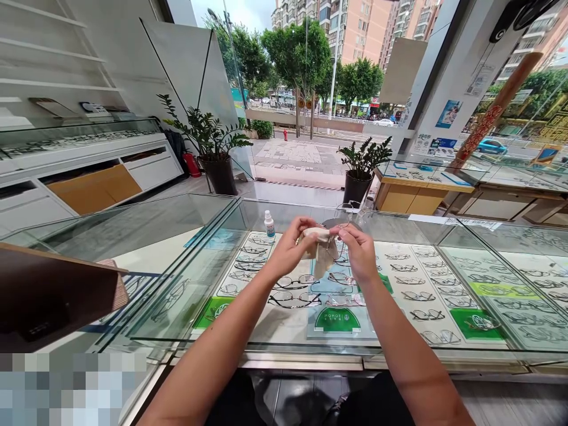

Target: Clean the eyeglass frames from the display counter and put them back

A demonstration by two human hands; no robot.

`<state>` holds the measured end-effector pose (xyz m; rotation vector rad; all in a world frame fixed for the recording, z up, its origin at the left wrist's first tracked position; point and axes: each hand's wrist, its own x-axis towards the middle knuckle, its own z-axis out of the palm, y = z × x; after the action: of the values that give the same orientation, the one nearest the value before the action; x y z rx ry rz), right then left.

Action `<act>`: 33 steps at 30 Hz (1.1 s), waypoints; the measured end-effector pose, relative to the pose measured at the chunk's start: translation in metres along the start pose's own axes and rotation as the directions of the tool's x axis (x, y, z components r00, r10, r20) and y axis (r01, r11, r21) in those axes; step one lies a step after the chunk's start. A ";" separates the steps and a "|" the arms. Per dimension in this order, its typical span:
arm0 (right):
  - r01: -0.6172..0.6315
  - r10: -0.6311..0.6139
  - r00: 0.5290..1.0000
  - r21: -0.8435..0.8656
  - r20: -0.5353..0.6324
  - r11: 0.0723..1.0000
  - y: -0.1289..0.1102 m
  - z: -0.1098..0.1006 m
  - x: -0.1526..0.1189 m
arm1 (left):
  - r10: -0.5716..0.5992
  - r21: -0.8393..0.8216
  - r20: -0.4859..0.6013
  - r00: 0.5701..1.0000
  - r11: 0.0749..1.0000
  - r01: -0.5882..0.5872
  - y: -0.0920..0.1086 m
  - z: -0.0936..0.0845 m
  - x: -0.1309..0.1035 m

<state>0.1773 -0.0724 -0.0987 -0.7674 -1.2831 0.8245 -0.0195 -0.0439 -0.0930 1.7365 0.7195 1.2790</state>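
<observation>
Above the glass display case [284,349], my left hand [296,241] is closed on a beige cloth [325,260], which is folded over part of a pair of glasses and hangs down. My right hand [358,247] pinches the thin frame of the same glasses [341,236] just to the right of the cloth. The lens under the cloth is hidden. A small white bottle [269,225] stands upright on the glass, beyond and left of my left hand. Rows of glasses [417,296] lie inside the case beneath my hands.
Two potted plants [220,171] stand beyond the case, before a large window. A brown panel [53,296] juts in at the left. More wire-framed glasses [350,207] rest near the far edge of the glass. A wooden counter [410,198] is at the right.
</observation>
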 end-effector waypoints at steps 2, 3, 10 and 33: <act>-0.002 0.001 0.999 0.014 0.032 1.000 -0.001 0.000 -0.001 | 0.033 0.129 0.076 0.997 0.991 -0.043 0.006 0.000 -0.002; -0.004 0.003 0.999 0.012 0.043 1.000 -0.002 0.000 -0.001 | 0.031 0.174 0.100 0.994 0.983 -0.049 0.008 0.000 -0.002; 0.013 -0.008 0.998 -0.068 0.067 0.998 -0.008 0.003 -0.002 | 0.000 0.162 0.040 0.999 0.987 -0.006 0.011 -0.002 -0.002; -0.135 0.137 0.991 0.115 -0.003 0.984 -0.003 0.007 -0.001 | -0.272 -0.364 0.079 0.959 0.888 0.282 0.002 0.004 0.003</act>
<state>0.1708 -0.0744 -0.0952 -0.7724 -1.1722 0.9943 -0.0143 -0.0436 -0.0898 1.2881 0.6356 1.1084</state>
